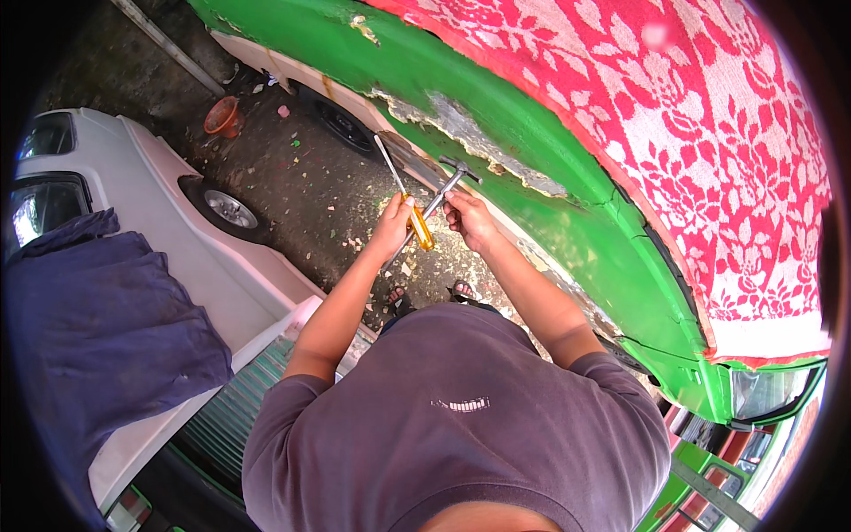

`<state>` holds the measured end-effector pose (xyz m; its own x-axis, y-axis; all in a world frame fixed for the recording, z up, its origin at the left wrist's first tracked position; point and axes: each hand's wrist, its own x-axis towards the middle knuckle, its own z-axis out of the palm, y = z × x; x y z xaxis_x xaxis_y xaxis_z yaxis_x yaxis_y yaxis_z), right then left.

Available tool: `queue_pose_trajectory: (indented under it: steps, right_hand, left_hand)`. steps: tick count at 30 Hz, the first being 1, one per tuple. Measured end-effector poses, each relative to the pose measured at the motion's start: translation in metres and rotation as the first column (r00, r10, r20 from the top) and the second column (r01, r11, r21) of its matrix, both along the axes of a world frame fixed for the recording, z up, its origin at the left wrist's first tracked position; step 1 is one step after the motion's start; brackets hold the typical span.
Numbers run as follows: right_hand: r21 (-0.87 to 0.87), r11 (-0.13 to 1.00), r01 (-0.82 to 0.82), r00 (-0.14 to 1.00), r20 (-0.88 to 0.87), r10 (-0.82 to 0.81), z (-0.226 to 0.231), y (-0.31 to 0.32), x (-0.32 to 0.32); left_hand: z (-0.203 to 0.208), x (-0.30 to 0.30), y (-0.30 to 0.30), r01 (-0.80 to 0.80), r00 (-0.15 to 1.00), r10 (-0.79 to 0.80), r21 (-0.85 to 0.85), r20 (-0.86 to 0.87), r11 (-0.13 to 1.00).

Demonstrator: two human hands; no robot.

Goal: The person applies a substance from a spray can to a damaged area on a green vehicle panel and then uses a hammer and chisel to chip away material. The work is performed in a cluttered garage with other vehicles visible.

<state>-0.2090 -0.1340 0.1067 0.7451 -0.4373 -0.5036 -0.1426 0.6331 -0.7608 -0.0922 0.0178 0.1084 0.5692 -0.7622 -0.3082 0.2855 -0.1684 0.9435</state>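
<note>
My left hand [390, 227] is closed around a screwdriver [420, 230] with a see-through yellow handle. Its long blade points up and away to the left. A T-shaped metal tool [442, 191], much like a hammer, crosses behind the screwdriver, with its dark crosspiece at the far end and its shaft running down past my left hand. My right hand [472, 220] has its fingers curled in against that shaft, just below the crosspiece. Beyond both tools lies a green car body [425, 62] with a strip of peeled paint and grey filler [470, 129].
A red-and-white floral cloth [674, 160] covers the green car's top. On the left stands a white vehicle [168, 186] with a dark blue cloth [115, 328] draped over it. An orange pot [223, 117] and paint flakes lie on the ground, near a leaning pole [168, 44].
</note>
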Motion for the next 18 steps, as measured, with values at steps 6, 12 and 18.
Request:
queue_pose_trajectory:
  steps: [6, 12, 18]
  right_hand:
    - [0.004, 0.999, 0.038, 0.999, 0.006, -0.039, -0.005, -0.001, -0.003]
    - [-0.076, 0.99, 0.118, 0.993, 0.032, -0.116, -0.008, 0.006, 0.003]
    - [-0.329, 0.936, 0.124, 0.991, 0.085, -0.102, 0.005, -0.008, -0.008]
  left_hand:
    - [-0.006, 0.006, -0.005, 0.076, 0.995, -0.072, -0.045, 0.072, 0.996]
    - [-0.011, 0.005, -0.002, 0.009, 0.993, -0.027, -0.155, -0.116, 0.988]
    - [-0.011, 0.031, 0.022, -0.002, 0.984, -0.005, -0.037, -0.181, 0.999]
